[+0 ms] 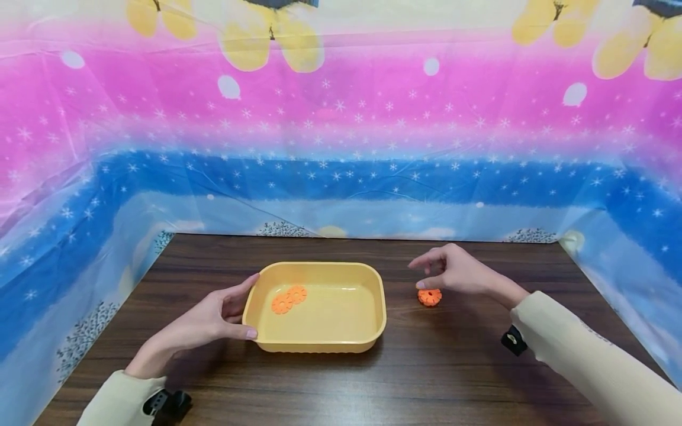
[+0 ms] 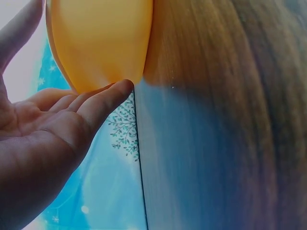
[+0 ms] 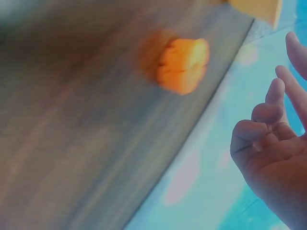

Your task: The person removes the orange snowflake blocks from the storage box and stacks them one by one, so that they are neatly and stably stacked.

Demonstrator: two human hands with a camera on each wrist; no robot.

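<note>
Landmark: the yellow tray is taken as reference; it is set on the dark wooden table.

Disc: an orange toothed disc is seen lying flat on the table, just right of the tray's right wall and apart from it. No long axis is offered, since it is round.

Right hand: the right hand is held right of the tray, directly above and slightly behind the disc. The fingers are loosely spread and half curled, thumb below, with nothing pinched. The disc lies just beneath the thumb tip; whether it is touched cannot be told. In the right wrist view a clear gap is shown between the disc and the fingers.

Left hand: the left hand is rested against the tray's left wall, fingers straight, thumb at the near corner.

Nearer hand: the right one, by far; the tray stands between the disc and the left hand.

Tray contents: two more orange discs are seen overlapping on the floor, left of centre.
</note>
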